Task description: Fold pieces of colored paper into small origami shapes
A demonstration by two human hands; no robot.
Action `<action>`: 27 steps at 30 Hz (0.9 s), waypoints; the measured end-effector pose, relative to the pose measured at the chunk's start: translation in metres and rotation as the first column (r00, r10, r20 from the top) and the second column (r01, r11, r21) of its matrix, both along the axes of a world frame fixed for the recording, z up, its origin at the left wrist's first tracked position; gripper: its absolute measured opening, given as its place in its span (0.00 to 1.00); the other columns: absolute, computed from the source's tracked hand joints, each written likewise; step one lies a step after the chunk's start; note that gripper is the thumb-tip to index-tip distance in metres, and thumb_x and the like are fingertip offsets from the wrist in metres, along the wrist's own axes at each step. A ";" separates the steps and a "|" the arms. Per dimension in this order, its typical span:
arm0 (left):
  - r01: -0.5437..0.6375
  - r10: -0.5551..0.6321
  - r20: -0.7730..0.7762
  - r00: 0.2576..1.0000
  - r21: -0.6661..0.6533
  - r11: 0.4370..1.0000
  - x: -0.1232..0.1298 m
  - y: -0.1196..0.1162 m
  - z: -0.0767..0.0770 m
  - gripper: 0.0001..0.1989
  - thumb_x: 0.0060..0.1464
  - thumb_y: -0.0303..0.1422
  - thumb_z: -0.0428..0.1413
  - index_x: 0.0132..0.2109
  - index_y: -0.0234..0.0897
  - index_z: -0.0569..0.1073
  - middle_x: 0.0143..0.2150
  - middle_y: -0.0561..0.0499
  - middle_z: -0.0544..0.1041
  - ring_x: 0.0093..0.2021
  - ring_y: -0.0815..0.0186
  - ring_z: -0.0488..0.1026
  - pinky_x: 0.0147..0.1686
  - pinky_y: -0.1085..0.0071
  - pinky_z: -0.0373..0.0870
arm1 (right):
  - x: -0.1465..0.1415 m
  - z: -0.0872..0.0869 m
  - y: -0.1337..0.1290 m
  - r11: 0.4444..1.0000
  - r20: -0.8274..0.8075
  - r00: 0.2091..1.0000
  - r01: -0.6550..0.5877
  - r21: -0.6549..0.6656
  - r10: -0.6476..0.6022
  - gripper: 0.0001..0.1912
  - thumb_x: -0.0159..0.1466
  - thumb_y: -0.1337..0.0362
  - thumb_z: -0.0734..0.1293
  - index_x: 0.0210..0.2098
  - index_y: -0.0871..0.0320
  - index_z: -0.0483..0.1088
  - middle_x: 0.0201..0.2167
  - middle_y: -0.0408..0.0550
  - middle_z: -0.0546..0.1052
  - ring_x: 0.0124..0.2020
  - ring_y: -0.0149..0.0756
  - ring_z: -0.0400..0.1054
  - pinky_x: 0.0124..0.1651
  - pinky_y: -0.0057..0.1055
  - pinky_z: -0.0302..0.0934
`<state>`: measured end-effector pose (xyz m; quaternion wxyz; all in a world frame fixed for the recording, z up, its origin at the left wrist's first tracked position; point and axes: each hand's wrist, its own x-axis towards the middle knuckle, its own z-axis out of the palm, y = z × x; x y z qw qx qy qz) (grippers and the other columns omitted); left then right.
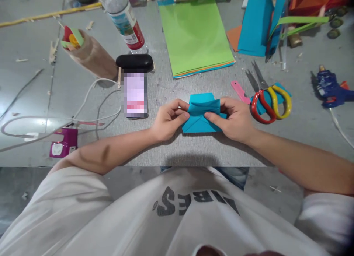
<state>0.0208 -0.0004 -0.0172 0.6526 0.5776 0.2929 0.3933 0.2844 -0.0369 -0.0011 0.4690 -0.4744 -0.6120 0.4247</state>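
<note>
A partly folded piece of blue paper (203,125) is held between both my hands just above the table's front part. Its folds form layered flaps, with a narrower flap standing up at the far side. My left hand (169,119) pinches its left edge between thumb and fingers. On the right side, my right hand (236,118) grips the paper, its thumb pressed on the front face and its fingers behind, partly hidden. Close to my right hand lie scissors (267,105) with one red and one yellow handle, and a pink-handled tool (240,91).
A stack of coloured paper (197,35), green on top, lies ahead. On the left are a phone (135,94), a black case (134,62), a plastic bottle (128,27), a brown holder (94,55), cables and a purple box (64,142). A blue glue gun (332,84) lies right.
</note>
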 end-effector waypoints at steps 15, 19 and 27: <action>-0.002 0.007 -0.044 0.999 0.122 0.993 -0.006 -0.004 0.001 0.14 0.72 0.45 0.77 0.48 0.41 0.87 0.36 0.51 0.85 0.31 0.67 0.80 0.33 0.68 0.78 | 0.005 -0.002 -0.005 0.980 0.044 0.999 -0.001 0.200 -0.007 0.03 0.70 0.60 0.84 0.40 0.43 0.89 0.36 0.43 0.89 0.31 0.40 0.77 0.35 0.43 0.74; -0.062 0.070 -0.052 0.996 0.136 0.989 -0.004 -0.006 0.003 0.09 0.65 0.39 0.78 0.44 0.41 0.88 0.37 0.50 0.87 0.32 0.66 0.82 0.32 0.68 0.79 | 0.008 -0.002 -0.006 0.977 0.028 0.998 -0.064 0.205 0.059 0.07 0.71 0.65 0.81 0.43 0.42 0.90 0.39 0.43 0.90 0.31 0.40 0.78 0.36 0.43 0.74; -0.061 0.062 0.000 0.998 0.129 0.990 -0.005 -0.008 0.004 0.15 0.70 0.47 0.78 0.50 0.44 0.86 0.40 0.49 0.89 0.30 0.67 0.78 0.28 0.67 0.73 | 0.012 0.003 -0.003 0.979 -0.003 0.991 -0.134 0.157 0.136 0.09 0.75 0.62 0.80 0.41 0.36 0.92 0.40 0.42 0.92 0.34 0.46 0.82 0.35 0.47 0.71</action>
